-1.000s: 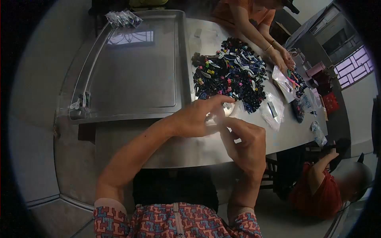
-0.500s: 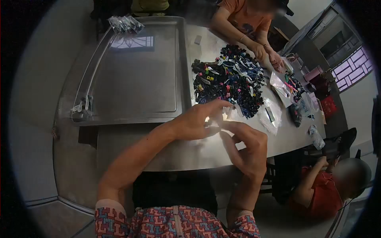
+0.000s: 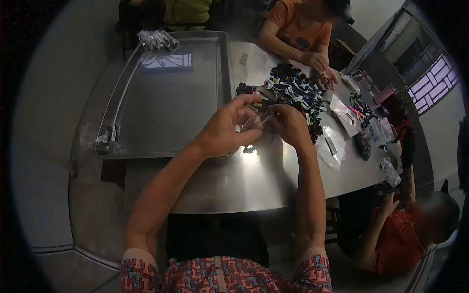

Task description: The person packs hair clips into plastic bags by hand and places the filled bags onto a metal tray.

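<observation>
My left hand (image 3: 227, 128) curls around a small clear plastic bag (image 3: 252, 120), thumb and fingers pressing its sides. My right hand (image 3: 292, 126) is closed in a pinch at the right side of this bag, apparently on its edge; the fingertips are partly hidden. Both hands are above the table, at the near edge of a pile of small dark pieces (image 3: 295, 88) with white and coloured bits among them, which look like hair clips. A small dark piece (image 3: 249, 149) lies on the metal below my left hand.
To the left sits a large metal tray (image 3: 176, 93), with filled clear bags (image 3: 159, 41) at its far corner. Flat plastic bags (image 3: 332, 146) lie on the metal table (image 3: 220, 188) to the right. One person (image 3: 298, 31) works across the table; another (image 3: 400, 239) sits at right.
Both hands have moved forward toward the pile. The clear bag now shows between them, and my right hand has turned from its side to point forward.
</observation>
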Demonstrator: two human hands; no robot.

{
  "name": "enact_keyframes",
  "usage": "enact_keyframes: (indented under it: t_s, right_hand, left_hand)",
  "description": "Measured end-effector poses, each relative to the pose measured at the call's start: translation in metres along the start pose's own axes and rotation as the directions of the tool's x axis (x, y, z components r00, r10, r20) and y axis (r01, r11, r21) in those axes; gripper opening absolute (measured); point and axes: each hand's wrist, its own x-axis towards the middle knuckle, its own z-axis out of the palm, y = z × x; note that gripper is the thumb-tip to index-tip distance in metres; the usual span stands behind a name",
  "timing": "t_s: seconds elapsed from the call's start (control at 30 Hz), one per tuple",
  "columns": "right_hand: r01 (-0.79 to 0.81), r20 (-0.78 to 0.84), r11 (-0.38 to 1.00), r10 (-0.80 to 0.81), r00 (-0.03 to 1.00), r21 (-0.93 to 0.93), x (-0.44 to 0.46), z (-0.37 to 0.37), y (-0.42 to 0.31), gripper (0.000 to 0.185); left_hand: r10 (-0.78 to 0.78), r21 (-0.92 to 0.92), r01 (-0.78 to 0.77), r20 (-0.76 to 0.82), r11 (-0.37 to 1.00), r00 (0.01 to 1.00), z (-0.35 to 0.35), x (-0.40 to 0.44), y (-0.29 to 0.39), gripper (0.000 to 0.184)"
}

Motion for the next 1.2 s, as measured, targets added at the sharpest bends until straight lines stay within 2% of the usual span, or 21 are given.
enact_keyframes:
  t_s: [0.03, 0.07, 0.13, 0.2, 0.27, 0.33, 0.4, 0.47, 0.53, 0.6, 0.67, 0.8, 0.83, 0.87, 0.93, 0.97, 1.1, 1.17, 1.2]
  right_hand:
    - [-0.096, 0.129, 0.995, 0.097, 0.987, -0.014, 0.003, 0.008, 0.008, 0.018]
    - [-0.095, 0.127, 0.995, 0.095, 0.987, -0.009, 0.002, 0.012, 0.013, 0.018]
    - [-0.024, -0.014, 0.994, 0.022, 1.0, -0.103, 0.0, 0.017, 0.024, 0.021]
    - [-0.047, -0.031, 0.993, 0.044, 0.999, -0.112, -0.004, 0.015, 0.035, 0.023]
    - [-0.16, -0.009, 0.976, 0.161, 0.987, -0.147, -0.009, 0.01, 0.046, 0.024]
    - [-0.172, -0.023, 0.974, 0.17, 0.985, -0.144, -0.015, 0.009, 0.052, 0.023]
    - [-0.159, -0.147, 0.977, 0.139, 0.979, -0.141, -0.015, 0.005, 0.047, 0.021]
    - [-0.128, -0.171, 0.983, 0.105, 0.98, -0.129, -0.011, 0.006, 0.038, 0.017]
    - [-0.143, -0.109, 0.986, 0.152, 0.982, 0.087, -0.009, 0.012, 0.023, 0.015]
    - [-0.093, -0.073, 0.994, 0.097, 0.993, 0.054, -0.008, 0.015, 0.006, 0.017]
    - [-0.188, 0.112, 0.977, 0.176, 0.978, 0.103, -0.009, 0.023, 0.007, 0.018]
    - [-0.101, 0.062, 0.977, 0.091, 0.994, 0.188, -0.008, 0.014, 0.018, 0.016]
    - [-0.241, 0.095, 0.88, 0.221, 0.971, 0.409, -0.013, 0.018, 0.026, 0.013]
    - [-0.243, 0.097, 0.88, 0.222, 0.97, 0.407, -0.013, 0.014, 0.027, 0.013]
    - [-0.329, 0.141, 0.775, 0.302, 0.943, 0.539, -0.011, 0.007, 0.03, 0.011]
    - [-0.285, 0.147, 0.751, 0.247, 0.958, 0.595, -0.012, 0.001, 0.027, 0.01]
    - [-0.359, 0.259, 0.692, 0.25, 0.933, 0.626, -0.015, -0.007, 0.024, 0.009]
    - [-0.357, 0.397, 0.718, 0.121, 0.91, 0.598, -0.016, -0.01, 0.021, 0.009]
    - [-0.395, 0.465, 0.743, 0.127, 0.876, 0.54, -0.015, -0.013, 0.017, 0.01]
  left_hand:
    - [-0.029, -0.033, 0.028, -0.022, 0.999, 0.999, -0.001, 0.0, 0.0, 0.068]
    - [-0.055, -0.064, 0.052, -0.043, 0.997, 0.998, -0.002, 0.001, 0.0, 0.067]
    - [-0.047, -0.062, 0.043, -0.07, 0.997, 0.996, -0.004, 0.0, -0.011, 0.065]
    - [-0.045, -0.069, 0.038, -0.096, 0.997, 0.994, -0.005, -0.003, -0.015, 0.062]
    - [-0.122, -0.037, 0.117, -0.161, 0.992, 0.979, -0.006, -0.006, -0.018, 0.062]
    - [-0.129, -0.033, 0.125, -0.14, 0.992, 0.982, -0.008, -0.007, -0.018, 0.064]
    - [-0.131, -0.017, 0.13, -0.124, 0.991, 0.984, -0.009, -0.008, -0.018, 0.065]
    - [-0.119, 0.045, 0.126, -0.122, 0.991, 0.985, -0.008, -0.011, -0.018, 0.066]
    - [-0.089, 0.058, 0.096, -0.118, 0.994, 0.989, -0.009, -0.01, -0.022, 0.066]
    - [-0.059, 0.073, 0.068, -0.115, 0.995, 0.992, -0.008, -0.01, -0.018, 0.066]
    - [-0.158, 0.038, 0.163, -0.112, 0.986, 0.981, -0.006, -0.011, -0.013, 0.066]
    - [-0.141, 0.086, 0.151, -0.111, 0.985, 0.984, -0.007, -0.013, -0.017, 0.065]
    - [-0.163, 0.061, 0.17, -0.107, 0.984, 0.981, -0.007, -0.013, -0.016, 0.065]
    - [-0.183, 0.036, 0.187, -0.103, 0.982, 0.978, -0.006, -0.012, -0.015, 0.065]
    - [-0.173, 0.059, 0.18, -0.109, 0.982, 0.979, -0.007, -0.012, -0.017, 0.064]
    - [-0.164, 0.085, 0.174, -0.113, 0.981, 0.98, -0.007, -0.012, -0.017, 0.064]
    - [-0.176, 0.024, 0.18, -0.101, 0.983, 0.979, -0.007, -0.012, -0.015, 0.064]
    - [-0.169, 0.017, 0.172, -0.099, 0.985, 0.981, -0.007, -0.012, -0.017, 0.064]
    - [-0.169, 0.017, 0.172, -0.101, 0.985, 0.98, -0.007, -0.012, -0.019, 0.064]
